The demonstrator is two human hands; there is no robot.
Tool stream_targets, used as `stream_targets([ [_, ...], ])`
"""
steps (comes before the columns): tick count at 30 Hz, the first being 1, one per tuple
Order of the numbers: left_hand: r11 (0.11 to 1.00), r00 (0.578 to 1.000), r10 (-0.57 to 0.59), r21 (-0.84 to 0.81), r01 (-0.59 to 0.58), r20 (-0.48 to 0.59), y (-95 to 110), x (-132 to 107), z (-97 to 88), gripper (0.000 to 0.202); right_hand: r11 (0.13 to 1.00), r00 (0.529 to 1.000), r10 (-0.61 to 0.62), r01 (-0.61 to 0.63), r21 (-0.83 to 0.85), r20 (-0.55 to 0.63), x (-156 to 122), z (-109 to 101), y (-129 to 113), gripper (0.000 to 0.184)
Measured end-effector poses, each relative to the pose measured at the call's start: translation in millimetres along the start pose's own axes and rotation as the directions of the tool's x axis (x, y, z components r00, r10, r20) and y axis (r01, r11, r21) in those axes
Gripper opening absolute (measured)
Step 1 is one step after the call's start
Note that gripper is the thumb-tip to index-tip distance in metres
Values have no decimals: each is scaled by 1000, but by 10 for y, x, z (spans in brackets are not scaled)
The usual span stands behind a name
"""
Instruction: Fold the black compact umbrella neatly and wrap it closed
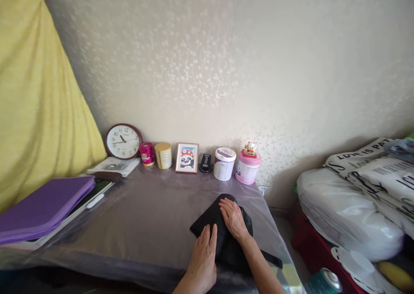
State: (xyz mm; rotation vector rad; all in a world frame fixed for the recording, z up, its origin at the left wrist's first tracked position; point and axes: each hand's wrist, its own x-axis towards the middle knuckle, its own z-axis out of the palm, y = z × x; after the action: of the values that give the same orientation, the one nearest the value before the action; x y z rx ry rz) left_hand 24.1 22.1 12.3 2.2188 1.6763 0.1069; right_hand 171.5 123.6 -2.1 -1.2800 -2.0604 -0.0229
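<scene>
A black folded item (208, 216), soft like fabric or a bag, lies near the right front part of the table (145, 216). A strap-like strip (272, 259) sticks out from it toward the right edge. My left hand (204, 255) presses on its near left side with the fingers stretched out. Farther back, my right hand (233, 218) rests flat across its top, fingers extended. Neither hand is wrapped round anything. My forearms hide part of the item's near side, so I cannot tell its exact kind.
Along the wall stand a clock (124, 141), a pink tin (146, 154), a yellow-lidded jar (163, 156), a panda picture frame (187, 158), a white tub (224, 164) and a pink tub (247, 169). Purple folders (48, 207) lie left. A stuffed white bag (346, 212) sits right, beyond the table edge.
</scene>
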Motion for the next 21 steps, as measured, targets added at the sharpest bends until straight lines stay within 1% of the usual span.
stream_targets([
  [2,1000,1000,-2,-6,2,-8,1,-4,3,95,992,991,116,-119,-37,-66,64,29,129,32],
  [4,1000,1000,-7,-16,7,-13,0,-10,-1,94,965,958,255,-261,-32,-131,85,5,275,33],
  [6,1000,1000,-4,-23,3,-22,-6,-15,-1,93,913,898,405,-409,15,-172,9,-79,407,35],
  [8,1000,999,7,-27,-8,-42,-21,-14,9,92,834,818,551,-544,87,-168,-163,-203,507,36],
  [10,999,998,19,-37,-21,-60,-42,-10,29,91,729,721,683,-664,167,-116,-379,-333,565,35],
  [12,998,997,31,-56,-35,-68,-64,-4,53,90,589,612,791,-759,280,-5,-576,-436,576,33],
  [14,996,997,38,-74,-43,-68,-83,2,69,89,436,521,844,-806,400,129,-711,-494,544,34],
  [15,996,997,38,-81,-43,-68,-91,5,73,89,374,491,851,-815,443,186,-753,-509,517,35],
  [16,995,997,36,-89,-42,-66,-99,8,73,88,331,474,851,-819,469,226,-778,-518,484,36],
  [17,994,997,34,-98,-41,-63,-107,11,70,88,311,466,849,-821,480,247,-790,-523,449,38],
  [19,992,998,34,-116,-41,-59,-121,15,62,88,316,474,842,-820,477,258,-784,-530,376,42],
  [21,990,998,37,-134,-44,-59,-128,13,54,88,339,492,835,-813,474,247,-752,-536,310,47],
])
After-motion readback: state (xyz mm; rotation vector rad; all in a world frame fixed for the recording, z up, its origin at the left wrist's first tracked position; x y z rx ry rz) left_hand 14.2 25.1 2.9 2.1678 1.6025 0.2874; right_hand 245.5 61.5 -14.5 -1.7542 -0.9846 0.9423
